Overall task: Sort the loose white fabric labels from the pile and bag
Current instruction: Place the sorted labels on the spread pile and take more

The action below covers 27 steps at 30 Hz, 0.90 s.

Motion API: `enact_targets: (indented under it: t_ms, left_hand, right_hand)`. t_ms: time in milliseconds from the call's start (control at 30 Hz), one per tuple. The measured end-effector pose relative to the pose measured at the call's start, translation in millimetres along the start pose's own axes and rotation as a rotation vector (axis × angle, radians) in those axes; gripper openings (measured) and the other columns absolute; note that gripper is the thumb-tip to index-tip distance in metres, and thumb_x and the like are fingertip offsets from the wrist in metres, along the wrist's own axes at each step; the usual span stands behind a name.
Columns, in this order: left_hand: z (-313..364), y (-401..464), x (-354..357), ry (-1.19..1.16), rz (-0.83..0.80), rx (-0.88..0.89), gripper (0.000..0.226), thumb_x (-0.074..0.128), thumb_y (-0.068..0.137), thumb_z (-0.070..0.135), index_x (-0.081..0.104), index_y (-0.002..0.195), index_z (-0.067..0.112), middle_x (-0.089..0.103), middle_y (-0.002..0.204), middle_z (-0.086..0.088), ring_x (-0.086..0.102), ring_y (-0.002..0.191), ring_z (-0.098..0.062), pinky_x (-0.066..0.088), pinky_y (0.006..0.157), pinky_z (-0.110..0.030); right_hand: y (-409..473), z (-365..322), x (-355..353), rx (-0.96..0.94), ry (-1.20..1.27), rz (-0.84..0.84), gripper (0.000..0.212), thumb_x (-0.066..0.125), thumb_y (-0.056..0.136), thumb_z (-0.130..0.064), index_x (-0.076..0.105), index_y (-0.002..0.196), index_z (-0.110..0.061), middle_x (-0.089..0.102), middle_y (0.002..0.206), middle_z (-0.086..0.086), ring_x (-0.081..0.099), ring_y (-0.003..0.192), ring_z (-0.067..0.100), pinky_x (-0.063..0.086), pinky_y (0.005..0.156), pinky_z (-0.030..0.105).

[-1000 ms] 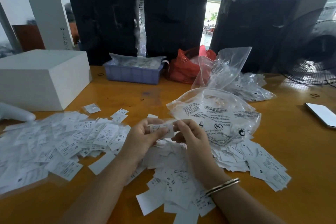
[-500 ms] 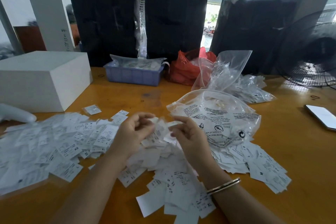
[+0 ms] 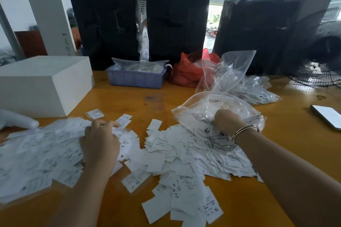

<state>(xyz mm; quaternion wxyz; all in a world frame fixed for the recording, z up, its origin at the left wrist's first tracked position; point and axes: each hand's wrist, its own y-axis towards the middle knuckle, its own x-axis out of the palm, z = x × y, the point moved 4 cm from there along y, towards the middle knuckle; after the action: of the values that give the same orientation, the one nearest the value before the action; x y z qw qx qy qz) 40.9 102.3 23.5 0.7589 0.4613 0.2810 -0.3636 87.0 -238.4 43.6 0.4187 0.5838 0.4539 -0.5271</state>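
"XL" reads clearly on a white fabric label (image 3: pixel 213 210) at the near edge of the desk (image 3: pixel 276 199), bottom centre. Another "XL" shows on a label (image 3: pixel 125 146) just right of the left hand (image 3: pixel 100 143). "XS" sits sideways on a label (image 3: pixel 77 155) in the left pile, beside that hand's wrist. A lone "S" is printed on a label (image 3: pixel 174 184) in the near heap, lines of tiny print around it, too small to read. The clear plastic bag (image 3: pixel 203 114) carries black block print and a symbol, blurred and creased, not legible. Handwritten digits run up the white pillar (image 3: pixel 53 24), unreadable.
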Motion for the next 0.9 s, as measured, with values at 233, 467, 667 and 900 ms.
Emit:
enact_targets:
  t_ms: [233,467,667,900]
  left_hand:
    - [29.3,-6.6,-0.9,-0.182,-0.026,0.298,0.02,0.065,0.084,0.004,0.071,0.098,0.017,0.064,0.109,-0.005,0.053,0.103,-0.024,0.043,0.081,-0.034]
    - [59.2,-23.9,-1.4,-0.722,-0.345,0.357,0.02,0.058,0.093,0.025,0.06,0.096,0.044,0.06,0.104,0.02,0.055,0.094,0.005,0.043,0.072,-0.004]
    - [65.8,-35.3,4.1,-1.031,-0.728,0.151,0.048,0.036,0.088,0.062,0.069,0.106,0.032,0.07,0.098,0.014,0.062,0.096,-0.001,0.046,0.085,-0.024]
    - [64.6,-32.3,8.7,-0.943,-0.681,0.074,0.011,0.061,0.09,0.03,0.07,0.085,0.026,0.071,0.078,0.013,0.064,0.072,0.0,0.046,0.062,-0.014]
  right_hand:
    - [-10.7,-3.0,-4.1,0.04,0.123,0.242,0.018,0.049,0.089,-0.013,0.067,0.086,-0.009,0.066,0.086,0.009,0.06,0.077,0.028,0.05,0.074,0.035]
    - [-55.7,-33.1,-35.9,-0.264,0.636,0.558,0.027,0.051,0.096,-0.023,0.065,0.076,-0.012,0.062,0.07,0.0,0.054,0.062,0.01,0.041,0.064,0.021]
    - [-110.7,-95.5,-3.5,-0.611,0.933,-0.179,0.033,0.036,0.101,-0.024,0.058,0.078,-0.026,0.064,0.081,0.004,0.056,0.07,0.009,0.045,0.066,0.02]
    - [-102.5,-100.3,18.6,-0.519,0.897,-0.078,0.031,0.039,0.101,-0.017,0.06,0.079,-0.014,0.062,0.076,-0.001,0.054,0.069,0.008,0.044,0.067,0.026]
